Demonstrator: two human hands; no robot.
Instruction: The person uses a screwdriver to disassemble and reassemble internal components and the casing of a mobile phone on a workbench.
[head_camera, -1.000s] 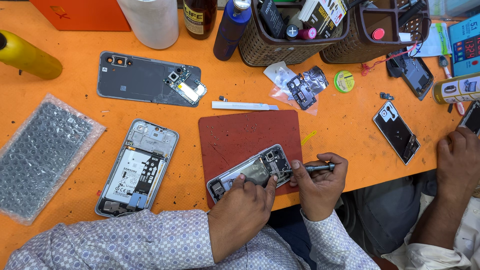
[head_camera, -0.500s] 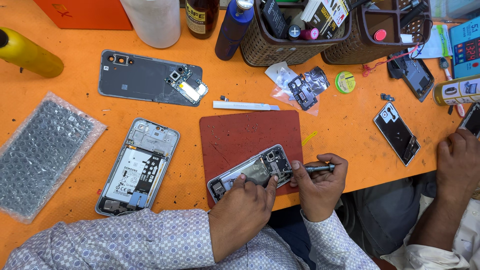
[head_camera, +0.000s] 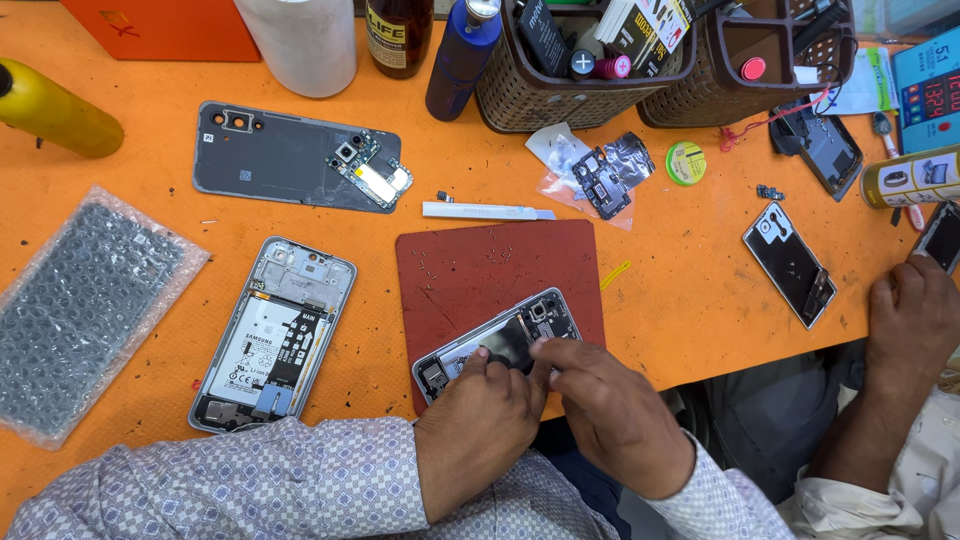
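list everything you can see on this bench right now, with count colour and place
opened phone frame: 1, silver, on the mat under both hands
mat: 1, dark red, centre
second opened phone: 1, silver, left of mat
back cover: 1, grey, upper left
bubble wrap: 1, clear, far left
baskets: 2, brown, top
bottle: 1, blue, top
co-worker's hand: 1, right edge
left hand: on the frame
right hand: on the frame
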